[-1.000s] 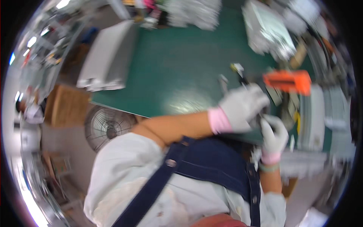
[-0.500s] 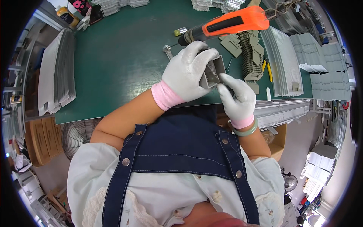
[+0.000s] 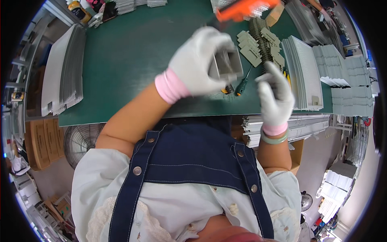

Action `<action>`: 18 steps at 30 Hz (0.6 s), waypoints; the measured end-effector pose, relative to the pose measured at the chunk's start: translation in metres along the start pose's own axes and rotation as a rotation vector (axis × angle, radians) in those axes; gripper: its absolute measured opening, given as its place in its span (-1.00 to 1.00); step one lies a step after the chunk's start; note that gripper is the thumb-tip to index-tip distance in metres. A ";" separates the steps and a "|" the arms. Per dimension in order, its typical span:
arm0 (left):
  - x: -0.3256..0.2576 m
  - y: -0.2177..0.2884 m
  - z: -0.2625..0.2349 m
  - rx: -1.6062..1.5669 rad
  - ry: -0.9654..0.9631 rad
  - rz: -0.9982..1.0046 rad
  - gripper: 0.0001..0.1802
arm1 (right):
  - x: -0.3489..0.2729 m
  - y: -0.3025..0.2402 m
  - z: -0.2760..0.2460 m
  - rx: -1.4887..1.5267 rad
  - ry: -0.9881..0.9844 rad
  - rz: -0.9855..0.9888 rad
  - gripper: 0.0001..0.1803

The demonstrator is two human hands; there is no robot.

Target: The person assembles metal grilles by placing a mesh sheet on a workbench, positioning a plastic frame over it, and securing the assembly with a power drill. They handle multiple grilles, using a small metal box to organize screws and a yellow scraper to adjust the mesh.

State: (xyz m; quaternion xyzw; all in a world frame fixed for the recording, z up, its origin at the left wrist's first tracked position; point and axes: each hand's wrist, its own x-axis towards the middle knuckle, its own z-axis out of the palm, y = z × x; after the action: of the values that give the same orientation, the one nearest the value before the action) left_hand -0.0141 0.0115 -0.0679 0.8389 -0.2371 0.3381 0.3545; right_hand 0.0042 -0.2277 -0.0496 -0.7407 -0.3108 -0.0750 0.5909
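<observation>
Left hand around, apparently, metal housing

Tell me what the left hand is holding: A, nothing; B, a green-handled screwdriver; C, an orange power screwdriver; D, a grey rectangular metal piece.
D: the gloved left hand wraps around a grey rectangular metal piece held above the green mat.

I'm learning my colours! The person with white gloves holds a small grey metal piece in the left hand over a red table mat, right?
Not quite: the table mat is dark green, not red, as the head view shows. The rest holds: the white-gloved left hand grips the small grey metal piece above it.
</observation>
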 end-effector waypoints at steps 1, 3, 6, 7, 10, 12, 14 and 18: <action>0.006 -0.006 -0.009 -0.016 0.044 -0.055 -0.17 | 0.005 -0.002 -0.003 0.038 0.026 0.010 -0.52; 0.010 -0.012 -0.020 -0.022 0.057 -0.071 -0.18 | 0.020 -0.005 -0.003 0.062 0.053 0.014 -0.52; 0.000 0.001 -0.019 -0.066 -0.031 0.002 -0.16 | 0.049 -0.012 0.005 0.000 0.012 -0.010 -0.48; -0.006 0.009 -0.015 -0.161 -0.039 -0.061 -0.15 | 0.060 -0.012 0.012 -0.030 -0.036 -0.016 -0.46; -0.006 0.030 -0.020 -0.218 -0.123 -0.095 -0.10 | 0.075 -0.017 0.031 0.069 -0.226 0.094 -0.44; -0.007 0.039 -0.027 -0.284 -0.205 -0.085 -0.07 | 0.074 -0.022 0.038 0.127 -0.186 0.109 -0.58; -0.007 0.046 -0.037 -0.446 -0.253 -0.066 -0.05 | 0.072 -0.022 0.041 0.232 -0.153 0.102 -0.62; -0.005 0.042 -0.034 -0.474 -0.243 -0.125 -0.02 | 0.079 -0.023 0.044 0.219 -0.116 0.167 -0.65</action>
State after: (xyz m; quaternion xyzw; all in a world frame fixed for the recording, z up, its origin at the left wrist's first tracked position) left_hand -0.0581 0.0112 -0.0355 0.7798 -0.2983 0.1475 0.5302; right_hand 0.0436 -0.1551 -0.0057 -0.6980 -0.2880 0.0518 0.6536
